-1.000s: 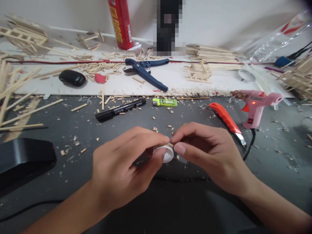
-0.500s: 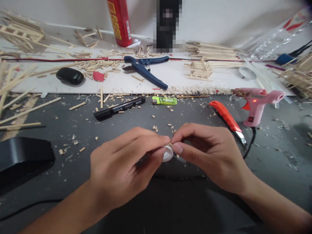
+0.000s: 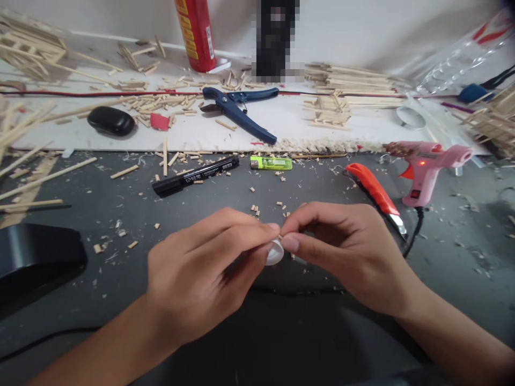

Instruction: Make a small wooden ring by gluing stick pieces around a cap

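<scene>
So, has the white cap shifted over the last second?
Yes, slightly. The white cap stays just below the green lighter, but it has tipped edge-on and slid left, deeper into the left hand grip.

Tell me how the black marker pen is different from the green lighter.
The long black marker pen is solid black with white print; the short green plastic lighter is see-through. The marker pen lies slanted; the lighter lies nearly level. The marker pen is much longer than the lighter. Both lie on the dark grey table.
</scene>
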`<action>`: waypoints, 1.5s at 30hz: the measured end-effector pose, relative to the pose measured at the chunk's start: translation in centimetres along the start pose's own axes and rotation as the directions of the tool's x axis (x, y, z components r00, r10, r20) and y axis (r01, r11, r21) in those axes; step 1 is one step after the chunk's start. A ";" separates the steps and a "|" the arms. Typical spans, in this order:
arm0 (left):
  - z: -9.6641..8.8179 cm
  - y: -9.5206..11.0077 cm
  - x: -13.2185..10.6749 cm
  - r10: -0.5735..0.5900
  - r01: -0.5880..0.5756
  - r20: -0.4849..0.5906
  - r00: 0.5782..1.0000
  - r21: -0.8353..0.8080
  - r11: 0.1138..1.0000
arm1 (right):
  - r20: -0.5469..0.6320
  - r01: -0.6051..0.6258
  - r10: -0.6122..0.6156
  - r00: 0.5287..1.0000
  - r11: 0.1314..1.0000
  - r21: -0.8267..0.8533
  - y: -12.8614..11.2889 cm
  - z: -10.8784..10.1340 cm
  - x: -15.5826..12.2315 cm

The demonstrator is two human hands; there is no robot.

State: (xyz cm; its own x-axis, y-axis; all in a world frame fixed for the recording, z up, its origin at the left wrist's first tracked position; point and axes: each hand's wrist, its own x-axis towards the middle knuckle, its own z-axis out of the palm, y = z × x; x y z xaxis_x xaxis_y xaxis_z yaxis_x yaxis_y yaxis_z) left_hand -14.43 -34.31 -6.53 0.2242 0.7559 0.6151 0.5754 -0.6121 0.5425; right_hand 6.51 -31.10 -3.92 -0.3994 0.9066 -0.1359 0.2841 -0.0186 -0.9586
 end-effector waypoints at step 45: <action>0.1 -0.2 -0.6 -0.049 0.050 0.056 0.997 -0.021 0.999 | 0.072 -0.062 0.060 0.996 0.998 0.030 0.4 -0.4 0.1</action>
State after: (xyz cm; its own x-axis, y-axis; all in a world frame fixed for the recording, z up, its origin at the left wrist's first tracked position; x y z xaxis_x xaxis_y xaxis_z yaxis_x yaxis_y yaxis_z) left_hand -14.62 -34.60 -7.01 0.2392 0.7969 0.5548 0.5695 -0.5779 0.5846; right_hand 6.91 -30.81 -4.21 -0.4436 0.8711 -0.2106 0.2820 -0.0874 -0.9554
